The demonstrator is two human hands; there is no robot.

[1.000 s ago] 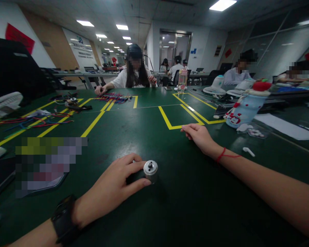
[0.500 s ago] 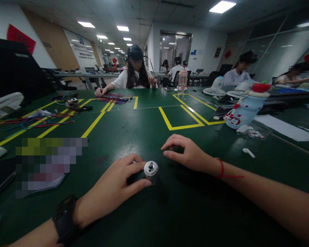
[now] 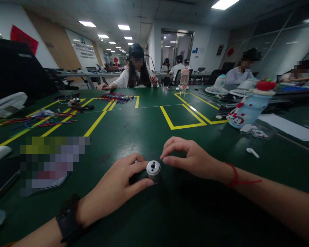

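A small silver cylindrical motor [image 3: 153, 171] stands upright on the green table in front of me. Its round top face shows a dark centre and small holes. My left hand [image 3: 121, 178], with a black watch on the wrist, grips the motor from the left between thumb and fingers. Just to the right of the motor's top hovers my right hand [image 3: 187, 156], a red string round its wrist. Its thumb and index finger are pinched together; anything between the tips is too small to make out.
A blue bottle [image 3: 249, 108] with a red lid stands at right, near white paper [image 3: 288, 127] and a white earbud-shaped piece [image 3: 252, 152]. Coloured wires [image 3: 38, 120] lie at left, more wires [image 3: 115, 98] farther back. A person [image 3: 136, 72] sits across the table.
My right hand has come closer to the motor, its thumb and index finger closing together. The small raised part at the centre of the motor's top no longer shows. My left hand keeps its grip.
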